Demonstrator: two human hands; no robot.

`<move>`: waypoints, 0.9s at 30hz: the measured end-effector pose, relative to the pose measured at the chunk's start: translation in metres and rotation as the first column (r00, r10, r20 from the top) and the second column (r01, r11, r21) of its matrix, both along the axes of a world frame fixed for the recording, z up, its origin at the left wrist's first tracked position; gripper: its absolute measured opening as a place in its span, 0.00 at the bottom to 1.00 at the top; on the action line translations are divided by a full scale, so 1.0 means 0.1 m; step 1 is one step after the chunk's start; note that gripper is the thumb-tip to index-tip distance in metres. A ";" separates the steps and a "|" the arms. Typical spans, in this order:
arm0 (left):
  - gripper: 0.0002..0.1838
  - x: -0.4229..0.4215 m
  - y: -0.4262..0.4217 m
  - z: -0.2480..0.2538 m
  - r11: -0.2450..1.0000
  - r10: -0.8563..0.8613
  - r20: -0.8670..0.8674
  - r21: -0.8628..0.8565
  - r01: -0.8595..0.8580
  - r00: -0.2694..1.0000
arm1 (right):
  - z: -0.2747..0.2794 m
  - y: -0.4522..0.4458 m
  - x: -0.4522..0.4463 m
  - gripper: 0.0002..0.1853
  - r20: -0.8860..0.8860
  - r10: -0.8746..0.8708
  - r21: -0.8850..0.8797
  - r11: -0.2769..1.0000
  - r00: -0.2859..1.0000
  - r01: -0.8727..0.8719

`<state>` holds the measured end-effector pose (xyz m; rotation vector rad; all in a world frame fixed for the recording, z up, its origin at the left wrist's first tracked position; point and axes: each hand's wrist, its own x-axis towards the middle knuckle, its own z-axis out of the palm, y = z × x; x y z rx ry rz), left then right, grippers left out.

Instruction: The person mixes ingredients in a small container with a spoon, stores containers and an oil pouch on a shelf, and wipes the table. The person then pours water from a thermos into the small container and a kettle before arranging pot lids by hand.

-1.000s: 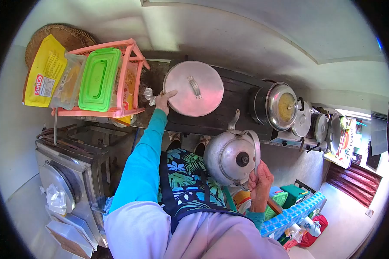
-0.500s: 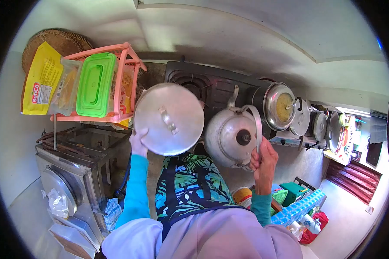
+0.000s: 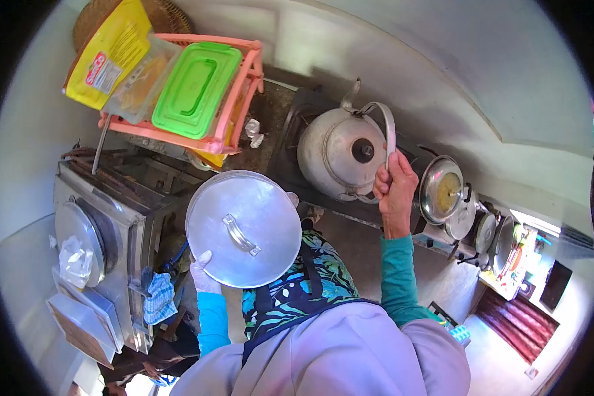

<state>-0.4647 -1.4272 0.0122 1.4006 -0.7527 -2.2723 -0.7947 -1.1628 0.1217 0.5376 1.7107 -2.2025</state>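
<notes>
My right hand is closed around the raised handle of a dull aluminium kettle with a black lid knob. The kettle is over the left part of the black gas stove, its spout toward the wall; whether its base rests on the burner is hidden. At my waist, my left hand grips the near side of a round lidded aluminium pot. From above, mostly its shiny lid with a strap handle shows. A small ear sticks out at its opposite edge, and the pot's body is hidden beneath.
Left of the stove stands a pink rack with a green-lidded container and a yellow pouch. A metal cabinet is at lower left. A glass-lidded pot and several more pots line the right side.
The kettle has moved from the stove's front edge to over its left part in my right hand. My left hand has brought the lidded pot closer to my body. The view has turned.
</notes>
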 end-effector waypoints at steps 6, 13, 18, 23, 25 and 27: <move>0.38 0.13 -0.02 0.24 0.989 0.137 -0.042 0.056 -0.134 0.990 | -0.34 -0.30 -0.17 0.15 0.015 -0.013 -0.016 1.000 1.000 0.013; 0.37 0.05 -0.12 0.63 0.980 0.194 -0.097 -0.019 -0.197 0.976 | -0.51 -0.34 -0.11 0.16 0.010 0.065 -0.004 0.998 0.998 -0.064; 0.36 0.04 -0.18 0.71 0.967 0.253 -0.096 0.002 -0.254 0.963 | -0.87 0.03 -0.32 0.15 -0.114 0.054 0.446 0.895 0.992 0.002; 0.31 0.11 -0.07 0.88 0.967 0.242 -0.042 0.088 -0.238 0.969 | -0.40 -0.08 0.08 0.29 -0.417 0.650 0.903 0.213 0.635 0.374; 0.30 0.18 0.05 0.87 0.947 0.309 -0.086 0.122 -0.298 0.947 | -0.30 -0.25 0.33 0.29 -0.301 0.649 0.718 0.637 0.698 -0.283; 0.29 0.24 0.21 0.92 0.934 0.338 -0.136 0.170 -0.314 0.931 | -0.16 -0.54 0.73 0.30 -0.147 0.664 0.219 0.745 0.733 -0.631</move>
